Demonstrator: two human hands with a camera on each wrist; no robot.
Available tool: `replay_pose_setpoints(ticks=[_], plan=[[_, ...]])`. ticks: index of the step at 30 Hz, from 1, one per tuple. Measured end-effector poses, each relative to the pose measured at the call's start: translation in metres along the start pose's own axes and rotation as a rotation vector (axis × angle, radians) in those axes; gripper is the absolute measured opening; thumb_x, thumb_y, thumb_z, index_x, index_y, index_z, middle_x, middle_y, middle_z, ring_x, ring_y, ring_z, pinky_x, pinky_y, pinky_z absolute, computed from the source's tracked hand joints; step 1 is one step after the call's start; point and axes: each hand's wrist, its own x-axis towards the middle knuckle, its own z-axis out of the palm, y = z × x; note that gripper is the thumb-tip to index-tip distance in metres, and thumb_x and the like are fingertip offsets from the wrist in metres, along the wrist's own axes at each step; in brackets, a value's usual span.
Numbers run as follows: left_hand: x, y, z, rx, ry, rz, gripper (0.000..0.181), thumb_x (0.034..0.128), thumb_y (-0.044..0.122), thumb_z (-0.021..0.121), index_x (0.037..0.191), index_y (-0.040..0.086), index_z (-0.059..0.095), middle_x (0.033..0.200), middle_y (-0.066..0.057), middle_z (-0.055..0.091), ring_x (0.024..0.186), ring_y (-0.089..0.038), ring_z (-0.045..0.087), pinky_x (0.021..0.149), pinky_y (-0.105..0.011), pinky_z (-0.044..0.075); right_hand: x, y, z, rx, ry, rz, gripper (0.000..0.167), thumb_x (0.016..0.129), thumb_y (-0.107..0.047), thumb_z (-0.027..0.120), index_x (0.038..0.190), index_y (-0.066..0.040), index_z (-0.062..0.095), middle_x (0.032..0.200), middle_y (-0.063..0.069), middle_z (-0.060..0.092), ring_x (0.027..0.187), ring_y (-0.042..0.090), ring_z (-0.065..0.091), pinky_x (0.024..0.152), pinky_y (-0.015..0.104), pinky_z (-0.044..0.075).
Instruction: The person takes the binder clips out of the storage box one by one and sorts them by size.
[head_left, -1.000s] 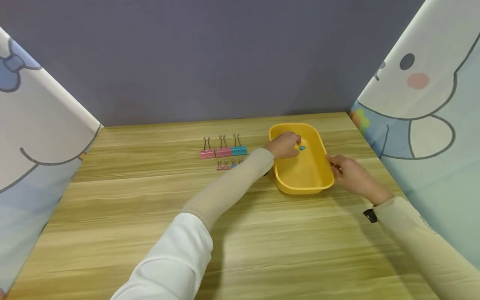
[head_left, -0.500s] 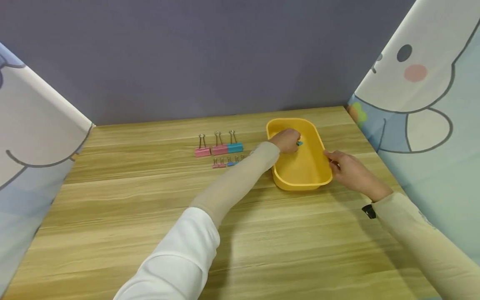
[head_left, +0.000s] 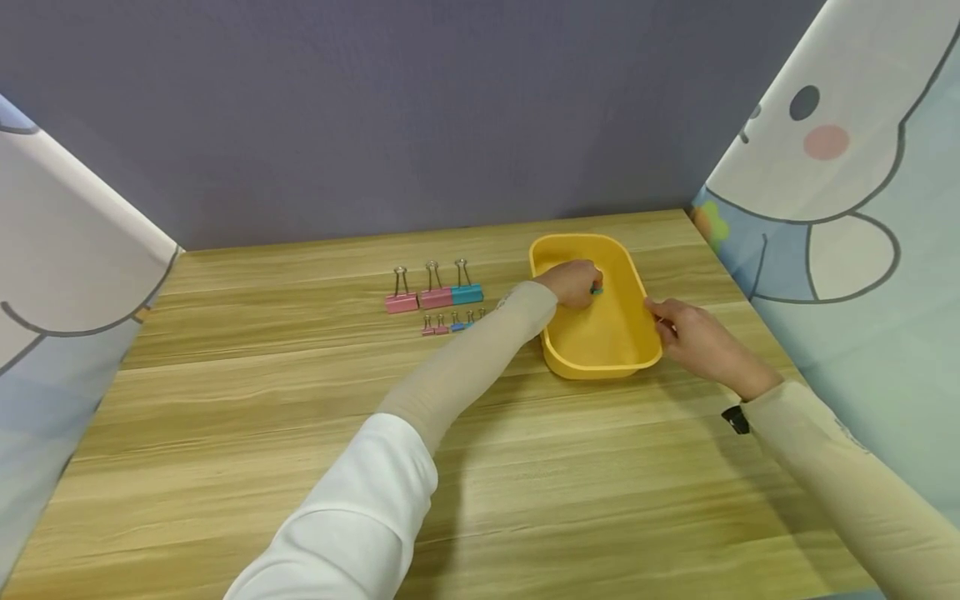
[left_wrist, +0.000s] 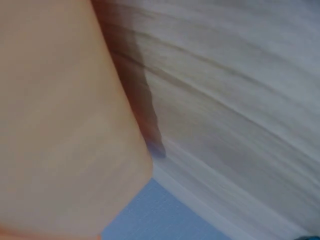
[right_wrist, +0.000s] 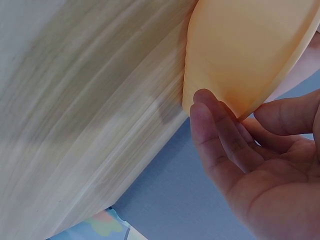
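Note:
A yellow plastic tray (head_left: 600, 346) stands on the wooden table in the head view. Inside it, my left hand (head_left: 573, 283) reaches over the left rim and pinches a small teal binder clip (head_left: 597, 291), mostly hidden by the fingers. My right hand (head_left: 693, 333) grips the tray's right edge. In the right wrist view the right hand (right_wrist: 260, 160) has its thumb by the rim and its other fingers against the outer wall of the tray (right_wrist: 240, 55). The left wrist view shows only the tray's outer wall (left_wrist: 65, 120) close up, with no fingers visible.
Left of the tray, large pink binder clips (head_left: 402, 302) and a large teal binder clip (head_left: 467, 293) lie in a row. Several small binder clips (head_left: 442, 329) sit in front, partly covered by the left sleeve. A grey panel (head_left: 420, 117) stands behind the table.
My left hand has lowered slightly inside the tray, and the small teal binder clip is now more hidden by the fingers. The right hand keeps its grip. The head view has shifted a little.

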Motion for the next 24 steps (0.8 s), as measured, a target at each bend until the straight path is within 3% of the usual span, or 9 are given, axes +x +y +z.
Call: replay_pose_setpoints(ticks=[8,12,24], plan=[[0.001,-0.003,0.004,-0.010,0.052,0.055,0.009,0.0946,0.019,0.059,0.099,0.012,0.063,0.101,0.003,0.059,0.094,-0.011,0.053,0.080,-0.019,0.041,0.001,-0.003,-0.002,0.003,-0.024,0.011,0.040,0.092,0.007,0.048,0.131,0.016,0.044,0.079,0.007,0.054,0.059,0.015,0.038,0.052,0.028,0.033],[0.003,-0.004,0.007,-0.009,0.078,0.081,0.010,0.0949,0.015,0.058,0.086,0.012,0.060,0.087,0.001,0.057,0.080,-0.012,0.049,0.071,-0.020,0.040,0.001,-0.004,-0.003,0.006,-0.026,0.013,0.040,0.092,0.006,0.048,0.131,0.016,0.044,0.084,0.009,0.056,0.058,0.016,0.038,0.052,0.028,0.033],[0.001,-0.003,0.008,-0.097,0.075,0.087,0.010,0.0880,0.007,0.065,0.081,0.013,0.061,0.085,0.002,0.059,0.076,-0.012,0.051,0.066,-0.021,0.042,-0.001,-0.002,-0.003,-0.007,-0.008,-0.007,0.040,0.090,0.009,0.049,0.129,0.016,0.046,0.073,0.004,0.049,0.058,0.015,0.037,0.053,0.027,0.033]])
